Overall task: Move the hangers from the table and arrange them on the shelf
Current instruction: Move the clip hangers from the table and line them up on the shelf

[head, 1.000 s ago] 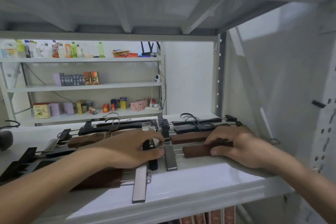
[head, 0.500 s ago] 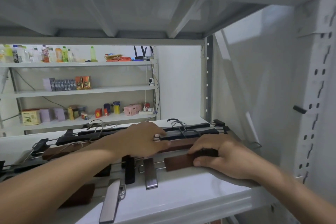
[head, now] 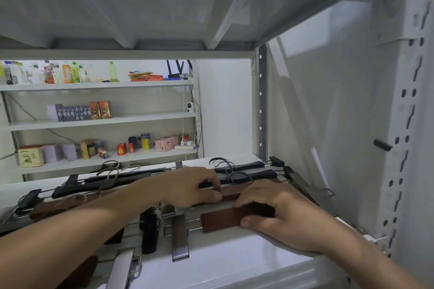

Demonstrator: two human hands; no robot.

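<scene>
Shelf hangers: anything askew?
Yes. The wooden hanger under the right hand sits skewed; loose clips near the shelf front point outward, not parallel with the black hangers behind.

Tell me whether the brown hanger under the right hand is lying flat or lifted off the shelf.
Flat, as far as shows: the brown hanger lies along the shelf, gripped at one end by the right hand.

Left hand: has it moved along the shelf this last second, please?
Yes. The left hand has slid right, toward the shelf's rear upright and nearer the right hand gripping the front hanger.
</scene>
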